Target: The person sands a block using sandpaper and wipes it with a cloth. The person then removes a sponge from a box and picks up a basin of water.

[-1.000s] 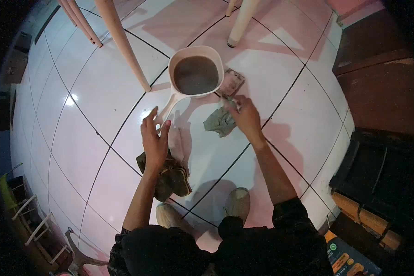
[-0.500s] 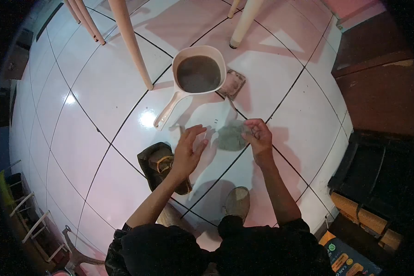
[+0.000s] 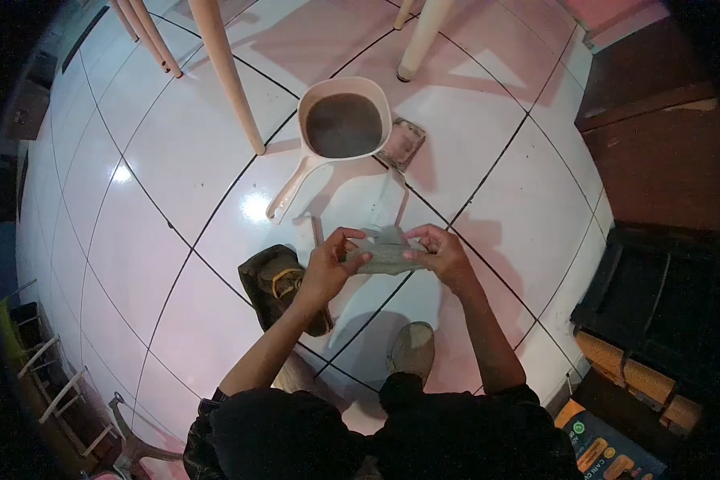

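Observation:
A thin grey-green cloth point(image 3: 386, 258) is stretched between my two hands above the floor. My left hand point(image 3: 330, 264) pinches its left edge, and my right hand point(image 3: 442, 254) grips the right edge between thumb and fingers. Just left of my left hand, a dark brown shoe point(image 3: 268, 280) with yellow-orange laces lies on the tiles. Beyond the hands stands a pale dipper point(image 3: 298, 188) with murky brown liquid point(image 3: 344, 126) in it, its handle pointing toward me. Against its right side rests a small pinkish, dirt-smeared flat block or packet point(image 3: 406, 144).
Pale wooden stool legs point(image 3: 230, 80) stand at the back. Dark brown furniture point(image 3: 656, 168) and a black crate-like object point(image 3: 644, 280) line the right side. A printed package point(image 3: 608, 448) lies lower right, a white rack point(image 3: 56, 392) lower left. My shoe point(image 3: 413, 352) is below the cloth.
My left hand has moved right and taken hold of the cloth's left edge. The cloth, hanging from my right hand before, is now spread between both hands.

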Demonstrator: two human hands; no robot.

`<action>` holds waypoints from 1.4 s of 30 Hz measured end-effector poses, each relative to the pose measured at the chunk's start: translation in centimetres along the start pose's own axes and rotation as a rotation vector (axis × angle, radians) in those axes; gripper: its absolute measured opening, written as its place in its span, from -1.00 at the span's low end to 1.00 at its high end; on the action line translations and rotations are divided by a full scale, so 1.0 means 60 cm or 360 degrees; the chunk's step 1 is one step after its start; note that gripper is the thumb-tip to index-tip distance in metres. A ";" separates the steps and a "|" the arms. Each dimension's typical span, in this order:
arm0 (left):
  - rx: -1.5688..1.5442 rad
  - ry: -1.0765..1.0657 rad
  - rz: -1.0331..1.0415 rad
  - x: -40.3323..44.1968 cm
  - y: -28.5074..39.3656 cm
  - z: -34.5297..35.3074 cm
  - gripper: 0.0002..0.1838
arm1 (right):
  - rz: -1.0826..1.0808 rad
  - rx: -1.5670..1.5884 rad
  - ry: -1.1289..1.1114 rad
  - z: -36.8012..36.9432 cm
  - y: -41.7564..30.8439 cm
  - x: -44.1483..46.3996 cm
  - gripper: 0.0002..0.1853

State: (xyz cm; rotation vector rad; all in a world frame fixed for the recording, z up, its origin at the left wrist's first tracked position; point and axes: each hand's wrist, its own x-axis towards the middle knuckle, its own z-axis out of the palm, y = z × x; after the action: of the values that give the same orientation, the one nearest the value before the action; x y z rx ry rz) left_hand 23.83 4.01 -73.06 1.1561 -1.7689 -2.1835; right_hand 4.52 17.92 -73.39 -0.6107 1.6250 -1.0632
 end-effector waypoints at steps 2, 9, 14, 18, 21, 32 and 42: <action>0.0074 0.0047 0.0034 0.001 -0.002 -0.006 -0.83 | 0.0057 -0.0147 -0.0053 -0.008 0.012 0.003 -0.68; 0.0156 0.0116 0.0255 -0.002 0.017 -0.002 -0.86 | -0.0359 -0.0025 -0.0058 0.002 -0.003 -0.004 -0.74; 0.0100 0.0155 0.0171 -0.005 0.030 -0.003 -0.85 | -0.0058 0.0164 -0.0240 -0.010 -0.004 -0.009 -0.68; 0.0146 0.0171 0.0313 0.001 0.035 -0.012 -0.81 | -0.0008 0.0168 -0.0184 -0.020 0.002 -0.008 -0.60; 0.0181 0.0190 0.0496 0.012 0.036 -0.010 -0.81 | 0.0013 0.0073 -0.0141 -0.030 0.007 -0.007 -0.65; 0.1170 0.0447 0.1055 0.065 0.053 0.001 -0.69 | -0.0247 -0.0576 0.0727 -0.030 0.100 0.088 -0.69; 0.0552 -0.0047 0.0489 0.061 -0.052 0.023 -0.41 | -0.0125 -0.0476 0.0797 0.076 0.004 0.095 -0.32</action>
State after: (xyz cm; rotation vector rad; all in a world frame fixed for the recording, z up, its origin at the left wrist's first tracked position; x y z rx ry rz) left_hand 21.56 4.20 -77.53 0.8336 -2.2289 -1.7773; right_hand 7.00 11.85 -76.61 -0.6391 2.2391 -1.0957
